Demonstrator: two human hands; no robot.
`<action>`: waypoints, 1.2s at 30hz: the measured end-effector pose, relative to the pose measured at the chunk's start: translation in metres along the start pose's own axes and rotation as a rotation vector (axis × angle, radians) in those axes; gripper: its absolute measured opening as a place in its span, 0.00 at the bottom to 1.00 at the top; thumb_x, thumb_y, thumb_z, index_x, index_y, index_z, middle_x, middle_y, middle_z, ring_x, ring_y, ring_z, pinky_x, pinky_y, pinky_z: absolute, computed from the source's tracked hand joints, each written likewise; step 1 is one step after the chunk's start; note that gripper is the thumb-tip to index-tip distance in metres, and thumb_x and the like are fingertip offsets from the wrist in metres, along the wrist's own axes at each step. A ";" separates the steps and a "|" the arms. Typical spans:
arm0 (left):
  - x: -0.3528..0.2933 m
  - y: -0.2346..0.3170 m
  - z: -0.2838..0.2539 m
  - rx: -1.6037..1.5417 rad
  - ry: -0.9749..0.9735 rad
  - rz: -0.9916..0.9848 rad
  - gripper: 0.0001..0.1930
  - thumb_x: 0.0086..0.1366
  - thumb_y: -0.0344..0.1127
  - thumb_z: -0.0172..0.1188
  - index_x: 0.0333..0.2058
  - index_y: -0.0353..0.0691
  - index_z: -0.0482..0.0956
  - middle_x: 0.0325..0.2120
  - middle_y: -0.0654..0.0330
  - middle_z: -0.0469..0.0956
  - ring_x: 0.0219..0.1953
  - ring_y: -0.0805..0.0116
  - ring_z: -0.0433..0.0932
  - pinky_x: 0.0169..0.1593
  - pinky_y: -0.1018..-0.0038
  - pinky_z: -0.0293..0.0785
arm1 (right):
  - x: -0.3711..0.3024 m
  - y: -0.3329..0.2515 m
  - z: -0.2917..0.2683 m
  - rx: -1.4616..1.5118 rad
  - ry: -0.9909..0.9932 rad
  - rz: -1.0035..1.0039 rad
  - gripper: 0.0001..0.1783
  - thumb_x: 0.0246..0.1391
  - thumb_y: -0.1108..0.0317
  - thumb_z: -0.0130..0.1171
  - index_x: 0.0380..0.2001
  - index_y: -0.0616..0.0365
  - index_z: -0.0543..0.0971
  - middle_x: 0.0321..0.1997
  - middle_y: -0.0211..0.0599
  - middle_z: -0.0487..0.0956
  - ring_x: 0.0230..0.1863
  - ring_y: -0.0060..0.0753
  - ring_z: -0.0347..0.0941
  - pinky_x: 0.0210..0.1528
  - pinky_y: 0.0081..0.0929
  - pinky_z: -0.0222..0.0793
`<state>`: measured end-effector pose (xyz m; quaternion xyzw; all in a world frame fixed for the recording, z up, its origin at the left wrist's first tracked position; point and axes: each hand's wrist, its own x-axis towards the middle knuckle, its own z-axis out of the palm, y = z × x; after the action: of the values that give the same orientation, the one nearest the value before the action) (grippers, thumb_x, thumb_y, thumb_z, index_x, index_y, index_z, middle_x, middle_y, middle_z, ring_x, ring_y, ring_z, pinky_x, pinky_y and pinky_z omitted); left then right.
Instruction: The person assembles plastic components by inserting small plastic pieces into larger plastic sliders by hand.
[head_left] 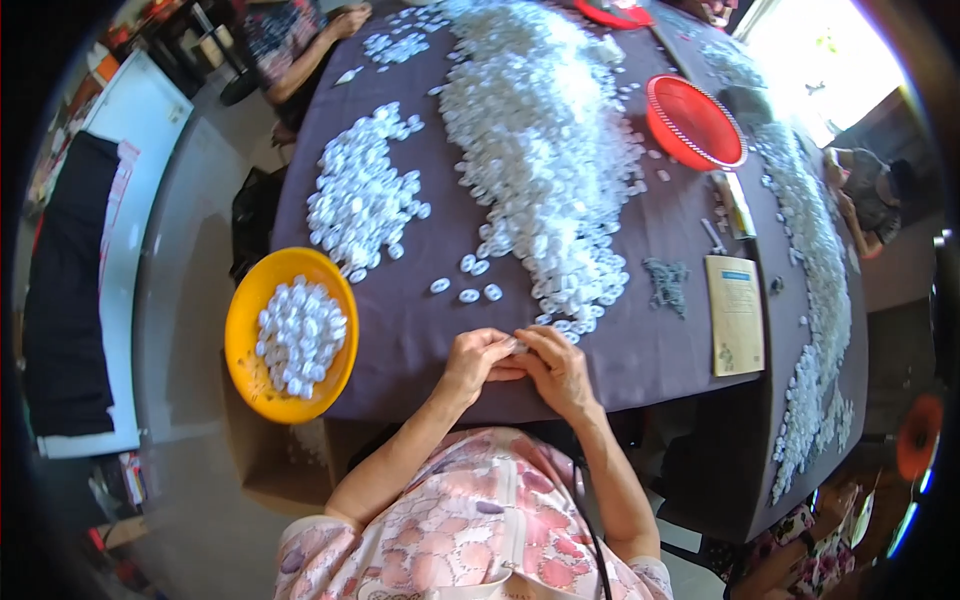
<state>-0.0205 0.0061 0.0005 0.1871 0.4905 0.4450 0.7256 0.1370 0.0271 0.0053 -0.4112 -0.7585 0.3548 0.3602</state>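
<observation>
My left hand (477,365) and my right hand (556,372) meet at the near edge of the dark-covered table. Their fingertips pinch a small white plastic piece (519,347) between them, mostly hidden by the fingers. Just beyond my hands, the tail of a long heap of white oval pieces (545,150) reaches toward me. A few loose ovals (469,296) lie to the left of that tail. A smaller pile (365,190) of similar pieces spreads farther left. Left of my arms stands a yellow basin (241,345), part filled with white pieces (302,335).
To the right lie grey-green small parts (667,286), a tan booklet (735,315) and a red plastic basket (690,115). Another white heap (815,340) covers the right-hand table. A cardboard box (265,455) sits below the basin. Other people work at the far left and right.
</observation>
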 end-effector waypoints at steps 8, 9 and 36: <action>-0.011 -0.001 -0.002 -0.013 0.056 0.065 0.07 0.61 0.30 0.53 0.31 0.29 0.73 0.28 0.49 0.78 0.28 0.59 0.81 0.31 0.68 0.81 | -0.015 0.011 -0.054 -0.184 0.260 -0.008 0.05 0.46 0.80 0.58 0.29 0.61 0.79 0.28 0.39 0.78 0.27 0.34 0.75 0.27 0.25 0.70; -0.014 -0.002 -0.006 -0.051 0.052 0.066 0.07 0.62 0.29 0.52 0.31 0.29 0.72 0.29 0.47 0.78 0.28 0.58 0.81 0.31 0.67 0.81 | -0.015 0.023 -0.066 -0.244 0.343 0.044 0.04 0.47 0.79 0.58 0.28 0.61 0.79 0.27 0.39 0.78 0.26 0.32 0.75 0.25 0.23 0.69; -0.057 0.070 -0.060 0.984 0.718 0.986 0.04 0.55 0.24 0.56 0.31 0.35 0.75 0.29 0.55 0.74 0.33 0.58 0.75 0.36 0.69 0.72 | 0.000 0.063 -0.097 -0.710 0.376 0.145 0.02 0.55 0.74 0.47 0.30 0.60 0.68 0.27 0.43 0.68 0.31 0.48 0.68 0.32 0.37 0.63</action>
<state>-0.1119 -0.0134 0.0540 0.5281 0.6961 0.4806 0.0748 0.2415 0.0768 -0.0003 -0.6201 -0.7238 0.0140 0.3024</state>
